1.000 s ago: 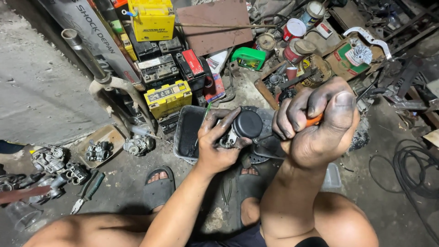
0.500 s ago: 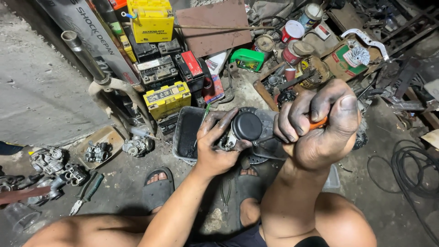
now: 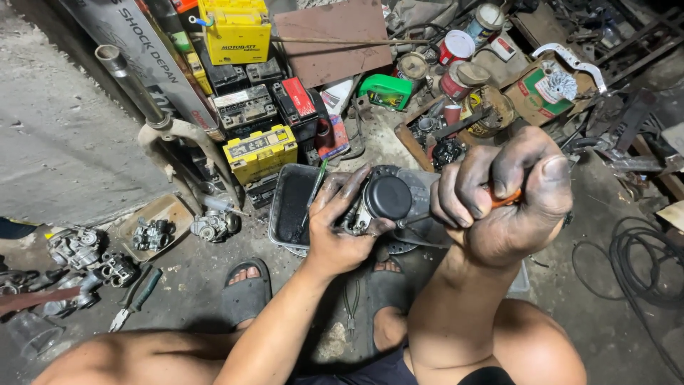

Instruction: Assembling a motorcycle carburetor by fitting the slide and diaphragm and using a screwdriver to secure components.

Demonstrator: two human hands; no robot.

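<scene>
Barely any motion since the earlier frames: both hands sit at the same spot over the tray, right fist only marginally shifted, grip unchanged.

Left hand (image 3: pixel 340 229) is wrapped around a small carburetor (image 3: pixel 381 203) with a round black cap, fingers curled over its top and left side, thumb under. Part is held just above the dark metal tray (image 3: pixel 288 214) on the floor, between the two sandalled feet (image 3: pixel 246 289).

Right hand (image 3: pixel 509 207) is a closed fist, greasy, clamped on an orange-handled screwdriver (image 3: pixel 502 196) (only a sliver of the handle shows between the fingers). The shaft runs left out of the fist and meets the carburetor's right side; tip contact point is hidden by the part.

Around it:
- Yellow battery (image 3: pixel 260 151) just left of and behind the tray, another yellow battery (image 3: pixel 235 30) at the top, black batteries stacked between them.
- Green plastic container (image 3: pixel 385 91) and red-and-white cans (image 3: pixel 456 50) behind the hands.
- More carburetor bodies (image 3: pixel 75 248) on the floor far left, one in a shallow brown tray (image 3: pixel 153 229).
- Green-handled screwdriver (image 3: pixel 135 299) lying on the floor near the left foot.
- Coiled black cable (image 3: pixel 641 267) on the right.
</scene>
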